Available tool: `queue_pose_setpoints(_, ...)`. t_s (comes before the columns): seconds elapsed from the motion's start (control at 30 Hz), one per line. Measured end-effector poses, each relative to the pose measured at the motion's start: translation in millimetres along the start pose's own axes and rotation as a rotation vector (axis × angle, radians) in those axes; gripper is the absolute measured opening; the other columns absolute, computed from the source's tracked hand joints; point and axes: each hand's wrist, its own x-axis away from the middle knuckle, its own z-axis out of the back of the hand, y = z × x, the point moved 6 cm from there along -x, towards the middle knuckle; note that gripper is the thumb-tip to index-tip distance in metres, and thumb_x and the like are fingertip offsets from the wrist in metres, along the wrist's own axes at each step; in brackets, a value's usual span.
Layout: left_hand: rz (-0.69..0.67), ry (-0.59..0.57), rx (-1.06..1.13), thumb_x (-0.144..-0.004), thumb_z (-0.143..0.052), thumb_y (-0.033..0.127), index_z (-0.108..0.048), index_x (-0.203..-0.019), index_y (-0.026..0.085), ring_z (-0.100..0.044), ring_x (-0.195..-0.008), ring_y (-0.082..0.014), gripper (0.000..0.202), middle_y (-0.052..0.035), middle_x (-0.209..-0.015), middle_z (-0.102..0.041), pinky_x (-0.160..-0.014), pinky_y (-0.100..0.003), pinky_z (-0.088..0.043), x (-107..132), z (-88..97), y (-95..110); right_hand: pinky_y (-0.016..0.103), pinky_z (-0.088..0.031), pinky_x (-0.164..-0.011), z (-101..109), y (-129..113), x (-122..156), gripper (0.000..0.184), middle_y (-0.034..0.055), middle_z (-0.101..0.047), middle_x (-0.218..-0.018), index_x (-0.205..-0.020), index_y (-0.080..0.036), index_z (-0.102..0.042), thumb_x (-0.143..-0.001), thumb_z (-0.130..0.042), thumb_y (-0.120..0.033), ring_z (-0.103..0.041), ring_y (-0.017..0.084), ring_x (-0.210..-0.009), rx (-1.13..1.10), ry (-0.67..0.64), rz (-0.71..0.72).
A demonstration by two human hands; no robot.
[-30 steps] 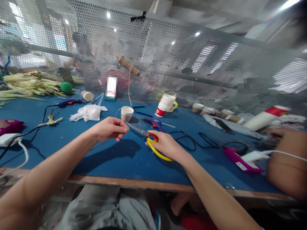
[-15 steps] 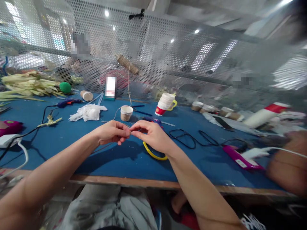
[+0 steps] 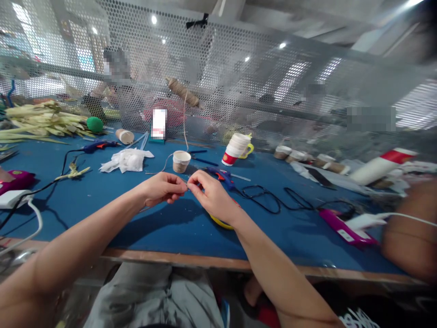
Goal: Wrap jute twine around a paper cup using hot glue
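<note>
My left hand (image 3: 164, 187) and my right hand (image 3: 209, 191) meet fingertip to fingertip above the blue table. Both are closed in a pinch on thin twine (image 3: 185, 123), which runs down from a spool (image 3: 184, 92) and passes by a small paper cup (image 3: 181, 161) just beyond my fingers. The short piece between the fingertips is too fine to see clearly. A thin end shows under my left wrist. Beneath my right hand lies a yellow curved band (image 3: 220, 222), partly covered. A blue glue gun (image 3: 223, 177) rests behind that hand.
Stacked paper cups (image 3: 235, 149) with a yellow handle stand behind. White tissue (image 3: 126, 160), another glue gun (image 3: 99, 146) and a green ball (image 3: 94, 124) lie left. A black cable (image 3: 262, 200) and purple power strip (image 3: 346, 230) lie right, near another person's arm (image 3: 409, 232).
My right hand has turned slightly and its fingers are drawn in more, covering more of the yellow band. The glue gun behind it shows more. My left hand has barely moved.
</note>
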Motion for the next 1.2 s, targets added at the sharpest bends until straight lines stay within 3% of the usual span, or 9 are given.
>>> queue_pose_setpoints(0.37, -0.066, 0.028, -0.012, -0.06, -0.071, 0.019, -0.054, -0.06, 0.01, -0.034, -0.039, -0.0017, 0.019, 0.0045, -0.046, -0.047, -0.039, -0.017, -0.018, -0.1, -0.1, 0.8, 0.024, -0.044, -0.052, -8.6, 14.9, 1.6, 0.012, -0.0013, -0.05, -0.068, -0.076, -0.017, -0.048, -0.082, -0.046, -0.028, -0.049, 0.009, -0.053, -0.318, -0.037, -0.26)
queue_pose_setpoints(0.53, -0.116, 0.026, -0.031, -0.06, -0.072, 0.026, -0.055, -0.062, 0.011, -0.035, -0.039, -0.0024, 0.023, 0.0044, -0.045, -0.045, -0.039, -0.017, -0.019, 0.5, -1.2, 2.4, 0.027, -0.051, -0.055, -6.4, 21.2, 2.2, 0.023, 0.0021, -0.057, -0.073, -0.082, -0.017, -0.052, -0.083, -0.046, -0.039, -0.057, 0.011, -0.062, -0.556, 0.012, -0.306)
queue_pose_setpoints(1.0, -0.07, 0.018, 0.026, -0.061, -0.07, 0.02, -0.055, -0.063, 0.01, -0.035, -0.04, -0.0019, 0.018, 0.0045, -0.045, -0.045, -0.039, -0.016, -0.019, 2.7, -3.2, 2.5, 0.028, -0.052, -0.06, -10.6, 21.8, 4.5, 0.018, -0.0008, -0.058, -0.071, -0.077, -0.017, -0.054, -0.07, -0.062, -0.031, -0.058, 0.01, -0.058, -0.567, 0.017, -0.336)
queue_pose_setpoints(1.1, -0.084, 0.025, 0.042, -0.06, -0.071, 0.021, -0.055, -0.064, 0.01, -0.036, -0.041, -0.0015, 0.02, 0.003, -0.051, -0.048, -0.038, -0.015, -0.02, 2.6, -1.4, 3.5, 0.029, -0.052, -0.058, 6.1, 25.9, 4.3, 0.02, 0.0017, -0.06, -0.074, -0.081, -0.017, -0.054, -0.071, -0.06, -0.033, -0.06, 0.013, -0.063, -0.505, 0.075, -0.321)
queue_pose_setpoints(1.2, -0.103, 0.038, 0.057, -0.06, -0.072, 0.021, -0.055, -0.064, 0.01, -0.035, -0.041, -0.0013, 0.021, 0.003, -0.052, -0.047, -0.038, -0.015, -0.019, 2.5, 1.8, 5.6, 0.031, -0.051, -0.063, 48.6, 49.3, 5.7, 0.022, 0.0061, -0.064, -0.075, -0.084, -0.016, -0.055, -0.078, -0.051, -0.036, -0.062, 0.017, -0.067, -0.249, 0.29, -0.379)
